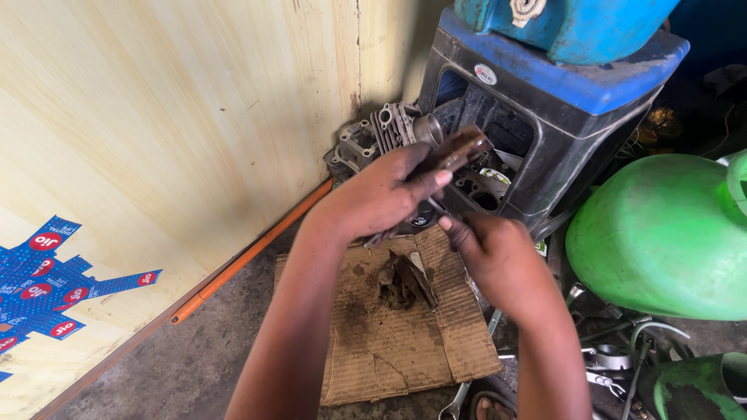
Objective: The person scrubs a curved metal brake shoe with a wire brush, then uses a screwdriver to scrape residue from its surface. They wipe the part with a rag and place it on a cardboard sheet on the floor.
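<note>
The rusty metal part (457, 149), a flat brown piece, was held up above the floor, clear of everything below it. My left hand (381, 196) had its grip clamped on that part, fingers wrapped along its length with the far end sticking out toward the stool. My right hand (498, 257) sat just beside and below; its grip looked closed, thumb raised toward the part's near end, but I could not tell whether it held anything.

Directly beneath both hands lay a torn piece of cardboard (389, 342) on the concrete floor, with a dark greasy component (405, 281) resting on it. Farther off, a finned engine cylinder (393, 126) leaned against the wooden wall. To the right stood a black and blue plastic stool (560, 101) and a green fuel tank (661, 233).

I judged the step as inspection or cleaning of the held part. A next move would call for a steady left hold while the right hand works the surface.
</note>
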